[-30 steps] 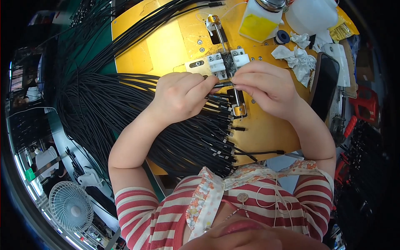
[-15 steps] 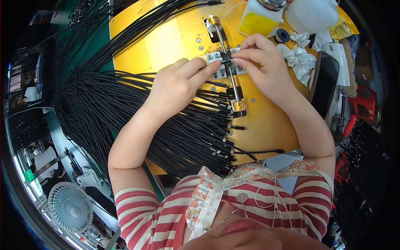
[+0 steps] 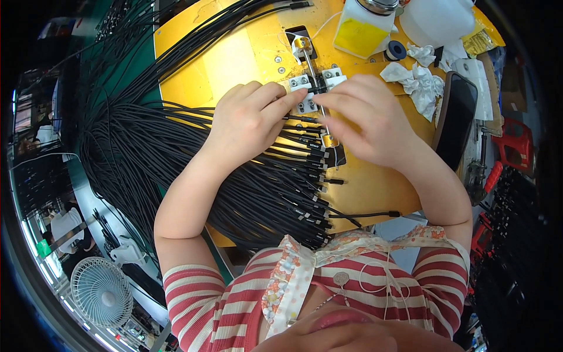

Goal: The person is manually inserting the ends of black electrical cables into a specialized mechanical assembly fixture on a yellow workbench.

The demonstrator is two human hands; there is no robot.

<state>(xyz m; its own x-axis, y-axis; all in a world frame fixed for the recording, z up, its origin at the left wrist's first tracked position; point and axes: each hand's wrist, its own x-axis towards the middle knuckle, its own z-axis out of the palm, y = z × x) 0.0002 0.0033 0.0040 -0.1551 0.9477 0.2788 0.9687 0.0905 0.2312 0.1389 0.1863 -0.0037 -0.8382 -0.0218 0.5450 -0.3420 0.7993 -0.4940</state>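
My left hand [image 3: 249, 120] is closed, its thumb and forefinger pinching a short black cable end [image 3: 311, 91] at the middle of a small metal fixture [image 3: 300, 83]. Silver blocks with screws flank the fixture's centre, and a thin rod runs through to gold-coloured end pieces [image 3: 302, 44]. My right hand [image 3: 375, 120] hovers over the fixture's right side, slightly blurred, thumb and forefinger apart with nothing seen between them. Below the left hand lies a large bundle of black cables [image 3: 234, 176], their metal plugs fanned towards the fixture. The cable's far part is hidden by my hand.
The yellow board [image 3: 381, 188] carries the fixture. A jar with a yellow label [image 3: 363, 35], a small dark spool [image 3: 396, 50], crumpled white tissue [image 3: 421, 85] and a black phone [image 3: 455, 111] sit at the right. More cables [image 3: 234, 23] cross the far left.
My right hand has moved down and towards me, its fingers leaving their pinch at the fixture. The two gold end pieces have shifted inwards. My left hand stays nearly still.
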